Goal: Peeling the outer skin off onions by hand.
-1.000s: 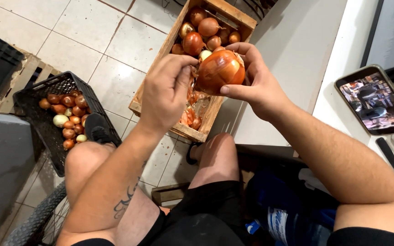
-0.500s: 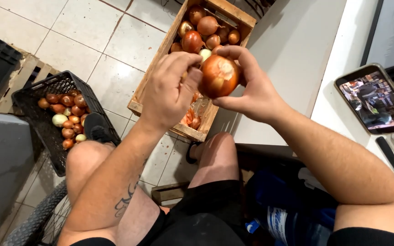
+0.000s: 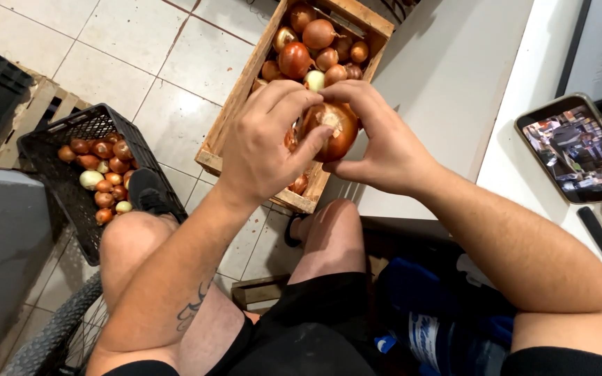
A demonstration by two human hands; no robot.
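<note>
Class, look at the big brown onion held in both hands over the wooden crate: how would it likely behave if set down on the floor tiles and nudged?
The onion is round, so it would probably roll. Its glossy, papery skin may slip or flake. Both the left hand and right hand cup it, suggesting it is fairly hefty.

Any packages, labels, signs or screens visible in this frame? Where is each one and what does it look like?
Phone: lying on the white counter at right, tilted; dark rounded rectangular frame, screen lit with a colourful picture.
Blue package: low at right, beside the person's thigh; blue wrap with a white printed patch, partly hidden.
No signs visible.
</note>
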